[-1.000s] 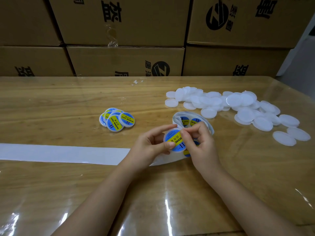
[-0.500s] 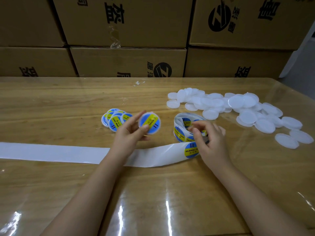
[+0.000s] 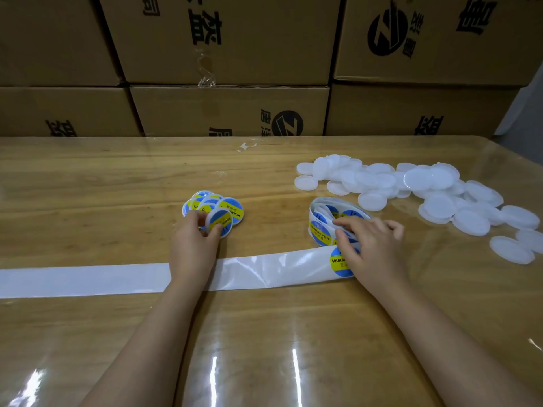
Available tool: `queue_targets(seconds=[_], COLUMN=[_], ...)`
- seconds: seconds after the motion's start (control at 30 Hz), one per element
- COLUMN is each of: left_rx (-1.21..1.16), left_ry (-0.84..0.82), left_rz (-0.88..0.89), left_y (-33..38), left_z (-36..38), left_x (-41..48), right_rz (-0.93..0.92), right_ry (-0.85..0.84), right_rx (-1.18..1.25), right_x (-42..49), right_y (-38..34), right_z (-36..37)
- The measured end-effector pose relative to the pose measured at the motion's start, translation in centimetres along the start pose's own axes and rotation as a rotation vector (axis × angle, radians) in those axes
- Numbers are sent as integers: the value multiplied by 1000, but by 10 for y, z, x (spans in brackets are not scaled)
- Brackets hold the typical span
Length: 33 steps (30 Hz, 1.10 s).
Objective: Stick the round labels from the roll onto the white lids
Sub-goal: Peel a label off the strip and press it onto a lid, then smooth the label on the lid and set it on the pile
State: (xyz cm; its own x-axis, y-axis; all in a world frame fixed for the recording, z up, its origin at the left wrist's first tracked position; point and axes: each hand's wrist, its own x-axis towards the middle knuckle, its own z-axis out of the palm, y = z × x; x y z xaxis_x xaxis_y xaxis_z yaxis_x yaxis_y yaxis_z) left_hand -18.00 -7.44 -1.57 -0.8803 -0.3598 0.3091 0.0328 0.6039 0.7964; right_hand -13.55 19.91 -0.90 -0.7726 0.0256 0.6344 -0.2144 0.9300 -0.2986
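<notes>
Labels are already gone from the long white strip (image 3: 88, 279) that runs out to the left over the table (image 3: 88, 183), so this part is used. A second ago both hands were together at one lid, pressing its label; now they are apart. The left hand (image 3: 192, 248) has carried this finished lid (image 3: 220, 221) to the left and pinches it between thumb and fingertips, tilted, at the near edge of the pile (image 3: 227, 208) of labelled lids. It is not yet released. The roll (image 3: 320, 227) stands right of the middle, and the right hand (image 3: 373, 248) has come back to it. Its fingers lie loosely spread over the roll and its thumb is at the edge of the next label (image 3: 338, 262); I cannot tell if it pinches it already. The white lids (image 3: 426, 198) wait in a heap far right, untouched. I judge one cycle is ending and the next begins, with many lids left.
</notes>
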Motion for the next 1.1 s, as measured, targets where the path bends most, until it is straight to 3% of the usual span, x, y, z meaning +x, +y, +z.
queue_targets(seconds=[0.23,0.5,0.63,0.8,0.93,1.1], left_rx=[96,108,403,486,508,483], left_ry=[23,50,105,59,1,-88], left_rz=[-85,102,106,205,390,432], left_y=[2,8,7,11,14,18], left_z=[-2,-4,-5,1,6,9], left_x=[0,-5,-6,-12,-15,-20], right_rz=[0,16,20,18,13,-2], right_ry=[14,1,2,10,2,23], right_rx=[-23,-9,-4,4,-3,-18], right_x=[1,2,1,2,1,1], right_y=[0,-1,-1,-3,-2,-2], right_z=[3,1,0,0,0,2])
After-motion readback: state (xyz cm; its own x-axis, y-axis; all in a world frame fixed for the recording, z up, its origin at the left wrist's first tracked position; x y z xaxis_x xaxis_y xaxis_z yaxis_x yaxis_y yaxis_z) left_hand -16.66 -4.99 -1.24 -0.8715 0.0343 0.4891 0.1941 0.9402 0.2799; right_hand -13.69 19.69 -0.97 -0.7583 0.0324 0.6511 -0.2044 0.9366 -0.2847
